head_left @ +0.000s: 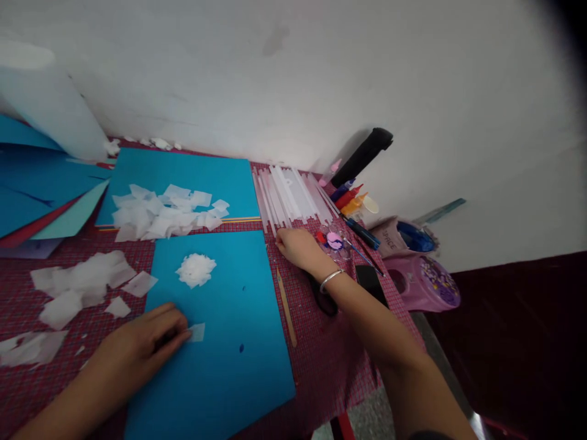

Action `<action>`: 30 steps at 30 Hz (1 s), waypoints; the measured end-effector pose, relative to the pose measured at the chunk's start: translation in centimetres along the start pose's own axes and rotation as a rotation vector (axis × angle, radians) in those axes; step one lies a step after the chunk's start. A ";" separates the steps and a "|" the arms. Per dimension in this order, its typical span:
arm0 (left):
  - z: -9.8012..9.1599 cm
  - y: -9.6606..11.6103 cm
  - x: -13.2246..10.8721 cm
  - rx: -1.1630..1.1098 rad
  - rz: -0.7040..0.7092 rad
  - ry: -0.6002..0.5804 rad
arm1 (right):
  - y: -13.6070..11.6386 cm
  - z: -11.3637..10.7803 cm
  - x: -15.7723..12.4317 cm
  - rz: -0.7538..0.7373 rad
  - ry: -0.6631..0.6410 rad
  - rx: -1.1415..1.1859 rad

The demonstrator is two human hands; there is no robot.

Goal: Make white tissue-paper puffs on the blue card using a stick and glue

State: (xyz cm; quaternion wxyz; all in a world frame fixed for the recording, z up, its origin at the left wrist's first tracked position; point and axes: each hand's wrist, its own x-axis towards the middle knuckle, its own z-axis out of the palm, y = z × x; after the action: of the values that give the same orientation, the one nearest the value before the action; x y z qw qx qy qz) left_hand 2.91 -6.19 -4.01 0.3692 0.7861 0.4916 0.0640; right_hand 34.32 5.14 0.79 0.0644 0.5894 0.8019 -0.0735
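My left hand (142, 345) is closed in a pinch on a small white tissue paper piece (197, 332), over a blue sheet (220, 391). A round cluster of white tissue paper (196, 270) lies on the same sheet, higher up, and a few dark blue spots mark its surface. My right hand (300, 247) reaches across to the near ends of several pale, translucent sticks (293, 192). Its fingers are curled together, and what is between them, if anything, is hidden. A flat wooden stick (287, 308) lies between the sheet and my right forearm.
Loose tissue squares lie in piles on another blue sheet (192, 162) and the checked cloth (105, 330). Paint bottles (351, 198), a paint palette (334, 240), a brush and a black object (370, 282) are at right. A white roll (55, 104) stands back left, and a pink container (417, 284) beyond the table edge.
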 end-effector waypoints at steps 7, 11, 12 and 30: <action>0.5 -0.4 0.1 0.029 0.076 0.081 | -0.5 0.0 0.1 -0.001 0.057 -0.014; 0.3 -0.3 0.3 0.048 0.081 0.089 | -0.3 -0.2 -0.2 -0.078 0.067 0.037; 0.3 -0.3 0.3 0.046 0.084 0.085 | -0.3 -0.2 -0.2 -0.102 0.054 0.045; -0.5 0.4 0.1 0.016 0.090 0.090 | -1.9 -0.3 0.4 0.027 0.005 0.227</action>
State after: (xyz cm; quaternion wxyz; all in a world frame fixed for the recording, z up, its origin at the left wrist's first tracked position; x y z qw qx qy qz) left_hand 3.05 -5.93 -3.48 0.3371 0.8067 0.4723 0.1117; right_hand 32.35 5.03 1.05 -0.0040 0.6038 0.7806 -0.1615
